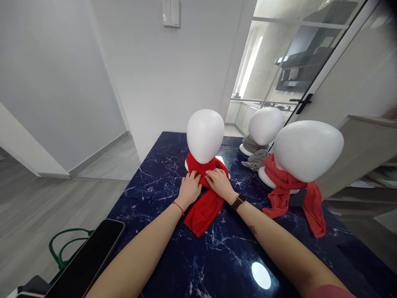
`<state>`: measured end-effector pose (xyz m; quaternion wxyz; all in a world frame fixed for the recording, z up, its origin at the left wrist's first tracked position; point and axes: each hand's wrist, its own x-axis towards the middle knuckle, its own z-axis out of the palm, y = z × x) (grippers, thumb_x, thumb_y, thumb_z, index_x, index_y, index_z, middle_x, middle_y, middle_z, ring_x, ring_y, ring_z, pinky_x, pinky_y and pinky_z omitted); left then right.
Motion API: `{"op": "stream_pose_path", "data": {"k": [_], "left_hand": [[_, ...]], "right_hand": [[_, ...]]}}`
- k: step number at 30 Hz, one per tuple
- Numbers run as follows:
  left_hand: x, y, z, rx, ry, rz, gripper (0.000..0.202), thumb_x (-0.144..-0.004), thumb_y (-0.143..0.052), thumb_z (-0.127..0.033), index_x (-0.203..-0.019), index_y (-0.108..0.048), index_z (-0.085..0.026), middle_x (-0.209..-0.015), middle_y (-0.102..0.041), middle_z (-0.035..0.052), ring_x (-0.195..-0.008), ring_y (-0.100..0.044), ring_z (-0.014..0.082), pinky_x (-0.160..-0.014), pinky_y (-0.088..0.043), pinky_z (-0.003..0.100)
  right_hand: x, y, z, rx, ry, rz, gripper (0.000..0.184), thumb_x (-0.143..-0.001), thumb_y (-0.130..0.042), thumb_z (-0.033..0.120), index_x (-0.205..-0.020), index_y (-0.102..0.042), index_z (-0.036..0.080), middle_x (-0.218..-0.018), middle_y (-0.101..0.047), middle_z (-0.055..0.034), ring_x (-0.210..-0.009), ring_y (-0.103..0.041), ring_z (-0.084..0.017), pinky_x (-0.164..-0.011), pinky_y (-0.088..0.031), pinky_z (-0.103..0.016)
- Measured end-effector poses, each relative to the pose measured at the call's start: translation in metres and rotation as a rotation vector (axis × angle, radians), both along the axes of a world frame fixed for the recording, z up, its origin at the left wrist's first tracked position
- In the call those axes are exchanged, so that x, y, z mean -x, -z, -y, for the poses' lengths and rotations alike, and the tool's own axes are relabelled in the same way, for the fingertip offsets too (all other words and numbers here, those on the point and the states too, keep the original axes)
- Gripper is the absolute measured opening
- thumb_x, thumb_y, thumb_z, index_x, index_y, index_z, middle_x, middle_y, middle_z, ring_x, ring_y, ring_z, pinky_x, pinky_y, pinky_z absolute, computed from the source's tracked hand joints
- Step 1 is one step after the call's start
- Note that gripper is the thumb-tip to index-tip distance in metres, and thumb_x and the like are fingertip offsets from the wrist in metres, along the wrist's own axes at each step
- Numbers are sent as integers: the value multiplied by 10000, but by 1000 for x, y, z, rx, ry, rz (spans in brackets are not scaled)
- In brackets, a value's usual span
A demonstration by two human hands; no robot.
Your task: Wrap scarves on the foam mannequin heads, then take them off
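Observation:
A white mannequin head point(205, 134) stands on the dark blue marble table point(217, 256) with a red scarf point(203, 209) wrapped round its neck. The scarf's ends hang down onto the tabletop toward me. My left hand point(189, 188), with a thin red string at the wrist, has its fingers curled on the scarf at the front of the neck. My right hand point(219, 182), with a dark watch at the wrist, pinches the same knot area from the right. Both hands touch each other at the scarf's crossing.
Another white mannequin head with a red scarf point(305, 151) stands at the right; a third with a grey scarf point(263, 126) is behind it. A black phone point(89, 258) lies at the table's near left edge. Green loops point(66, 244) sit on the floor left.

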<state>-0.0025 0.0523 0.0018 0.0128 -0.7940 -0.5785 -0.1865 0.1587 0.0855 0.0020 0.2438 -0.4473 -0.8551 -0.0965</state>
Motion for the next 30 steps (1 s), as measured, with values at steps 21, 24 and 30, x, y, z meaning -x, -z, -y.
{"op": "stream_pose_path", "data": {"k": [21,24,30], "left_hand": [[-1,3,0,-14,-11,-26,391,-882,-394,-246,-1266,-466,-217,-1298,-450,77,-1095,-431,240,-885,-397,387],[-1,3,0,-9,-12,-30,394,-871,-397,-220,-1258,-471,-209,-1303,-447,82,-1102,-428,242,-888,-397,388],[-1,2,0,13,-9,-24,398,-862,-398,-213,-1252,-475,-210,-1313,-437,84,-1109,-419,249,-894,-399,410]], "right_hand": [[2,4,-4,-6,-121,-155,454,-878,-382,169,-1330,-423,189,-1377,-423,-105,-1275,-377,-214,-1059,-340,-427],[11,6,2,55,-183,-151,590,-839,-374,115,-1416,-277,189,-1419,-365,-101,-1309,-337,-215,-1078,-331,-422],[8,12,-1,138,-130,-163,572,-852,-382,145,-1411,-263,162,-1305,-457,-137,-1212,-444,-236,-996,-421,-425]]}}
